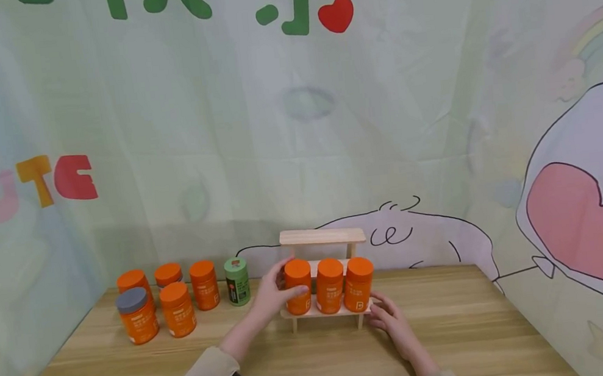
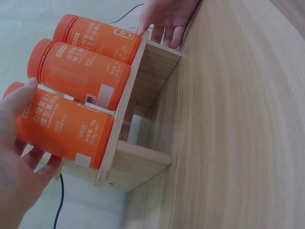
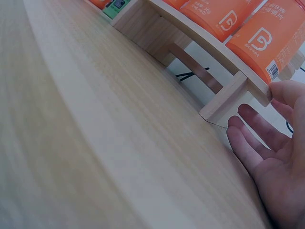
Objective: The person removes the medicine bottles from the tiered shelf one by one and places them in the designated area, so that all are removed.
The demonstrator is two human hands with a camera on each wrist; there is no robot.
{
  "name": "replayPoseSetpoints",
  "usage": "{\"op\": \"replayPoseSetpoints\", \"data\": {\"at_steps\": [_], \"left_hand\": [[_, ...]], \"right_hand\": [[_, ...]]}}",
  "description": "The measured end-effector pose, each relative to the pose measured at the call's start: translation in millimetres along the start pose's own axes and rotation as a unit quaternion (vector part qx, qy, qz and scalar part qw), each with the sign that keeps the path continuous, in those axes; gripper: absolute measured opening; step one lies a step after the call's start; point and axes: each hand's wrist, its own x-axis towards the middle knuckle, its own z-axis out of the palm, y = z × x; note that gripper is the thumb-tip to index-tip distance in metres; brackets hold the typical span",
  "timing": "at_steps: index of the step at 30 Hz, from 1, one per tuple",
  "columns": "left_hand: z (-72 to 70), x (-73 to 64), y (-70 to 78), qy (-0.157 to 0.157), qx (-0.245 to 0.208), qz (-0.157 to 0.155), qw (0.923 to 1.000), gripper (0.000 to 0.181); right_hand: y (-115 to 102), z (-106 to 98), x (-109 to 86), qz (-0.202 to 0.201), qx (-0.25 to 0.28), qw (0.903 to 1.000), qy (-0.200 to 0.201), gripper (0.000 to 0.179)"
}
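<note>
My left hand (image 1: 277,290) holds an orange bottle (image 2: 62,124) at the left end of the shelf's lowest tier, its thumb in front and fingers behind. Two more orange bottles (image 1: 330,286) (image 1: 358,284) stand upright beside it on that tier. The small wooden stepped shelf (image 1: 322,236) has its top tier bare. At the right end of the lowest tier is my right hand (image 3: 281,148), thumb tip right at the board's corner. Its other fingers are spread loosely below, beside the shelf's leg.
Left of the shelf stand several orange-capped bottles (image 1: 178,309), an orange bottle with a grey cap (image 1: 138,316) and a green bottle (image 1: 237,282). A printed cloth (image 1: 212,179) hangs behind the wooden table (image 1: 299,372). Thin black cord (image 2: 61,202) shows behind the shelf.
</note>
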Motion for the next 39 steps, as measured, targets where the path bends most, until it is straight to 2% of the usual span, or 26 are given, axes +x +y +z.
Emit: {"op": "replayPoseSetpoints", "data": {"at_steps": [9, 17, 25, 34, 39], "left_hand": [[-0.7, -0.8, 0.4, 0.014, -0.007, 0.002, 0.9999, 0.068], [-7.1, -5.3, 1.0, 0.035, -0.009, 0.001, 0.9994, 0.067], [-24.9, -10.7, -1.8, 0.057, 0.023, 0.0, 0.9981, 0.069], [-45.0, -20.3, -3.3, 0.063, 0.004, 0.002, 0.998, 0.067], [-57.0, -26.2, -5.6, 0.074, 0.016, 0.001, 0.9971, 0.068]], "right_hand": [[-1, 2, -0.7, 0.008, 0.011, 0.9998, 0.015, 0.048], [0, 2, 0.2, 0.0, 0.006, 1.0, 0.003, 0.049], [0, 1, -0.4, -0.006, -0.001, 1.0, 0.003, 0.049], [-1, 1, -1.9, -0.01, -0.002, 0.9999, 0.009, 0.048], [-1, 2, -2.0, -0.018, -0.007, 0.9998, 0.001, 0.049]]}}
